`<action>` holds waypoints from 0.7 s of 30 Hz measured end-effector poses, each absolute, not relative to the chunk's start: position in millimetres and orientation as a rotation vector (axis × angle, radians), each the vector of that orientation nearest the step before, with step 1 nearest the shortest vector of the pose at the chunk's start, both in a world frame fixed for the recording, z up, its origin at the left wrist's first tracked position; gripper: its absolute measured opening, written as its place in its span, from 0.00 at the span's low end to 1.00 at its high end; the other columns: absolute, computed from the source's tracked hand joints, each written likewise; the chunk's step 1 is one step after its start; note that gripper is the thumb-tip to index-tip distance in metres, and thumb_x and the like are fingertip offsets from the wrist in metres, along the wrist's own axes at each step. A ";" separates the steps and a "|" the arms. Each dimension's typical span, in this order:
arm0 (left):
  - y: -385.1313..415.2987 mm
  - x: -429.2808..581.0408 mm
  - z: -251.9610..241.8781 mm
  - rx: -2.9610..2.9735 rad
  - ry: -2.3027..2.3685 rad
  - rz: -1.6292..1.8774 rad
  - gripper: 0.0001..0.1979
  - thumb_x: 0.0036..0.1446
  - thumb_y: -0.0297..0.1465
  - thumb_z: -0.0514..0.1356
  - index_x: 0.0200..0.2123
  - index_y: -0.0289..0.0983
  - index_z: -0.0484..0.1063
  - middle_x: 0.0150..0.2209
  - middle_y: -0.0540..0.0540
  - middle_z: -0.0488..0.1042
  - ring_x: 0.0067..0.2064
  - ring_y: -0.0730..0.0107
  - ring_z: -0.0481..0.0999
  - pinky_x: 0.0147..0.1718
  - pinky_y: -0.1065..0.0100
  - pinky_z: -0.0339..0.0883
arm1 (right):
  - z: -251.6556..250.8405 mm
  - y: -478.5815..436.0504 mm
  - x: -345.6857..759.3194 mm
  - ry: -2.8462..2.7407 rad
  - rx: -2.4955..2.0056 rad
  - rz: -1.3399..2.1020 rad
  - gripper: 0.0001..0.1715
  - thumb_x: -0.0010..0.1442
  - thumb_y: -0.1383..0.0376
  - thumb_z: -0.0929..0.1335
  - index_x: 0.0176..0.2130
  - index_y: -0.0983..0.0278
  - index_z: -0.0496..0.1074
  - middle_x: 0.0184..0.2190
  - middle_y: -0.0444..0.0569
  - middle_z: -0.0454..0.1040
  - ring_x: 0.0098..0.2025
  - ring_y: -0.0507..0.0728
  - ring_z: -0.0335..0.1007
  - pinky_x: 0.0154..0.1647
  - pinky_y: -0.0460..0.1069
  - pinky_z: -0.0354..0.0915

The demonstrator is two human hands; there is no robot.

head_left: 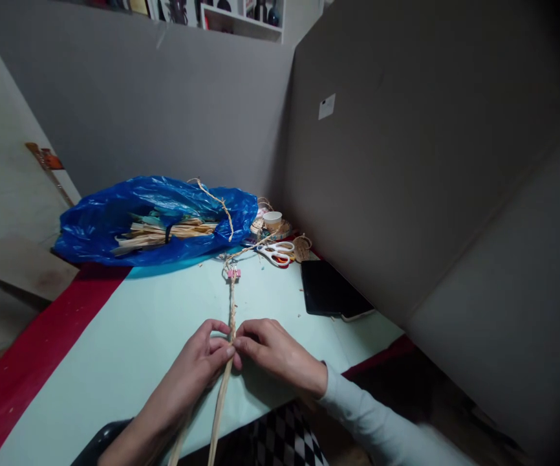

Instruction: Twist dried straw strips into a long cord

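A braided straw-coloured cord (232, 307) runs down the pale green table cover, its top end under a pink binder clip (234, 274). My left hand (209, 353) pinches the braid's lower end from the left, thumb and fingers closed on it. From the right, my right hand (273, 349) grips the same spot, its fingertips nearly touching the left thumb. Loose flat strands (219, 411) hang from below my hands over the table's front edge. Between the fingertips the exact crossing of the strands is hidden.
A blue plastic bag (100, 223) holding a straw bundle (183, 231) lies at the back left. White-handled scissors (280, 252), a small white cup (273, 220) and a brown coil (302, 247) sit behind the clip. A black tablet (331, 288) lies by the grey partition (357, 194).
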State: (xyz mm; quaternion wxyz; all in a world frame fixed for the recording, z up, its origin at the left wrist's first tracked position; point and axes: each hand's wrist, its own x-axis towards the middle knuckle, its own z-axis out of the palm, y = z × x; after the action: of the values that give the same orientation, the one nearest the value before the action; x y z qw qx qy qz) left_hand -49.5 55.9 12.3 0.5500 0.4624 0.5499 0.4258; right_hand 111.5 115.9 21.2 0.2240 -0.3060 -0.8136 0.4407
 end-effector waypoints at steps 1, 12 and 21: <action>54.9 -49.0 13.4 1.151 1.357 0.991 0.17 0.51 0.41 0.61 0.38 0.39 0.61 0.22 0.52 0.74 0.19 0.78 0.56 0.20 0.72 0.44 | 18.5 114.3 110.4 -2.203 -0.875 1.236 0.14 0.61 0.68 0.63 0.26 0.67 0.72 0.22 0.42 0.71 0.25 0.48 0.59 0.30 0.44 0.55; 30.2 -41.6 30.7 1.697 1.933 0.805 0.16 0.62 0.37 0.50 0.25 0.41 0.69 0.22 0.51 0.75 0.24 0.68 0.73 0.27 0.69 0.62 | 3.0 105.5 101.6 -1.929 -0.918 1.307 0.16 0.57 0.67 0.64 0.22 0.69 0.73 0.17 0.43 0.64 0.23 0.48 0.55 0.24 0.44 0.50; 7.7 3.8 -17.6 2.686 2.266 0.373 0.29 0.48 0.12 0.45 0.52 0.23 0.70 0.41 0.34 0.81 0.36 0.61 0.82 0.27 0.70 0.74 | 3.1 112.7 110.0 -1.627 -0.788 1.796 0.20 0.54 0.57 0.70 0.33 0.73 0.79 0.20 0.44 0.67 0.22 0.47 0.52 0.25 0.45 0.50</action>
State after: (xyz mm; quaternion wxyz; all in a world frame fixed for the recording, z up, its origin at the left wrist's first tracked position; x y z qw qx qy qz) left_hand 3.8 7.7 -17.6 -0.1950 0.7455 0.6288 0.1035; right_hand 110.0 112.7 3.1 0.2925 -0.2956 -0.6106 0.6740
